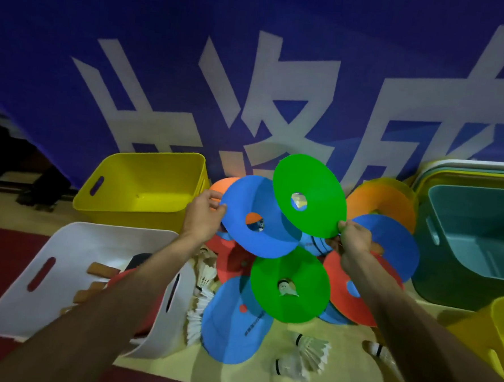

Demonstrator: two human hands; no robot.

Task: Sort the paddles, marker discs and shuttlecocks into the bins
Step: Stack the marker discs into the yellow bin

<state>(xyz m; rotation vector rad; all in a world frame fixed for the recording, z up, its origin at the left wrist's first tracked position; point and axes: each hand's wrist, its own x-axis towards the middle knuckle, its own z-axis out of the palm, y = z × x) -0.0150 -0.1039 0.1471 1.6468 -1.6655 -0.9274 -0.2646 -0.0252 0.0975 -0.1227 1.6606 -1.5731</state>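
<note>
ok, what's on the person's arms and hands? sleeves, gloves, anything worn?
Nothing worn shows. Left hand and right hand are bare: no gloves, rings, watch or wristband. Left forearm and right forearm bare to the frame edge, no sleeve in view. Dim light; small marks could be missed.

Heaped coloured plastic marker discs (268, 298) and white feathered shuttlecocks (312, 346) crowd the floor (242, 379) between the white plastic bin (73, 247) and teal plastic bin (461, 262). The yellow plastic bin (145, 181) stands open-mouthed.
</note>
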